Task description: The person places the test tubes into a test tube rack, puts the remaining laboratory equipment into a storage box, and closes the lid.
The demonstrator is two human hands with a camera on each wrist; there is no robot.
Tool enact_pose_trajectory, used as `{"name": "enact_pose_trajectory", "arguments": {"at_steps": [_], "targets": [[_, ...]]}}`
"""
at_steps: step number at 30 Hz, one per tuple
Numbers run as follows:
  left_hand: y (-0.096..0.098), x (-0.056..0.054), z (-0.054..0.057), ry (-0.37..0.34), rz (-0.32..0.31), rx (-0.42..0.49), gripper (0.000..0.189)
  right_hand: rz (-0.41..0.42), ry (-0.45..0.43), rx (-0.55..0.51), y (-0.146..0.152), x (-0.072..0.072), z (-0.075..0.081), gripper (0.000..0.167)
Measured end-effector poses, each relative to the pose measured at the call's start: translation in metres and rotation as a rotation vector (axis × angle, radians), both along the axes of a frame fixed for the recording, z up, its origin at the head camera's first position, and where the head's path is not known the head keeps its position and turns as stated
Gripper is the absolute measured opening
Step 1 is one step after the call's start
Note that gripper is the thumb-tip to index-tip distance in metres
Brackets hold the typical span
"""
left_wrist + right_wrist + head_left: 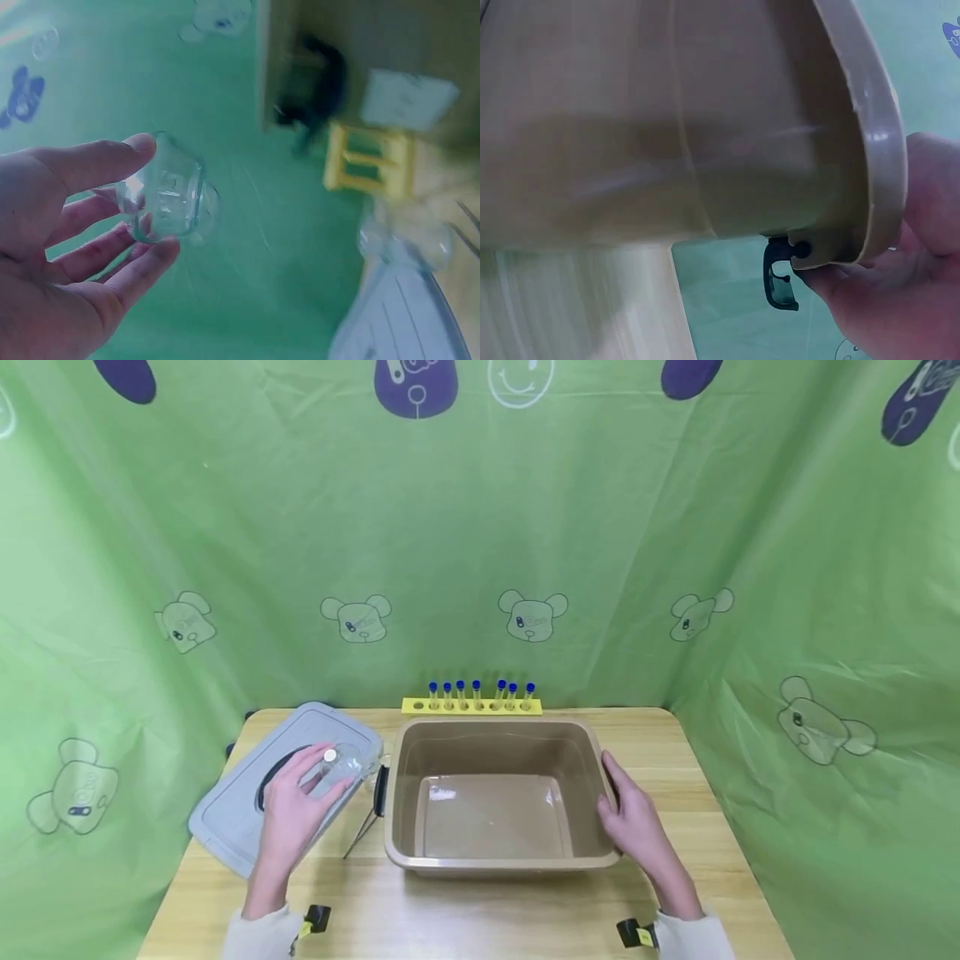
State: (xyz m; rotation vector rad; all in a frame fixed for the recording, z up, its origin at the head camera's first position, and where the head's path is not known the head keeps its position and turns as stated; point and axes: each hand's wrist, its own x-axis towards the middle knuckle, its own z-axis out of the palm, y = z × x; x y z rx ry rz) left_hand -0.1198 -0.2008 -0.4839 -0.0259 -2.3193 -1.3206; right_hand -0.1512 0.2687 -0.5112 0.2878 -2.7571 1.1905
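Note:
My left hand (296, 802) grips a small clear glass bottle (347, 764) with a white top, raised over the grey lid (247, 777). In the left wrist view, the thumb lies on one side of the bottle (172, 195) and the fingers on the other. My right hand (633, 814) holds the right end of a brown plastic tub (502, 863), its fingers curled over the rim. The right wrist view has this hand (900, 277) at the tub's rim (881, 142), beside a black latch (780, 277). Inside, the tub's floor shows bare.
A yellow rack (408, 706) with several blue-capped test tubes stands behind the tub. Thin metal tongs (360, 835) lie left of the tub, below its black side handle (381, 791). Another clear glass vessel (405, 244) sits by the lid. Green curtains (465, 527) surround the table.

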Motion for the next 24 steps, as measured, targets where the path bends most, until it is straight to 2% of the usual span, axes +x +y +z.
{"name": "enact_pose_trajectory", "arguments": {"at_steps": [8,11,13,17,20,24], "targets": [[0.036,-0.015,0.03,-0.028,-0.169,0.063,0.051,-0.025,0.06,-0.009,-0.006,0.01,-0.009,0.072],[0.053,-0.022,0.038,-0.05,-0.224,0.044,0.053,-0.037,0.076,-0.02,-0.007,0.011,-0.011,0.071],[0.065,-0.027,0.042,-0.056,-0.262,0.006,0.055,-0.04,0.074,-0.03,-0.007,0.013,-0.013,0.07],[0.09,-0.036,0.044,-0.08,-0.325,-0.126,0.057,-0.053,0.051,-0.05,-0.007,0.016,-0.014,0.071],[0.105,-0.042,0.044,-0.103,-0.374,-0.223,0.056,-0.068,0.035,-0.058,-0.007,0.019,-0.014,0.073],[0.12,-0.048,0.04,-0.134,-0.456,-0.304,0.052,-0.083,0.03,-0.064,-0.008,0.023,-0.015,0.073]]}}
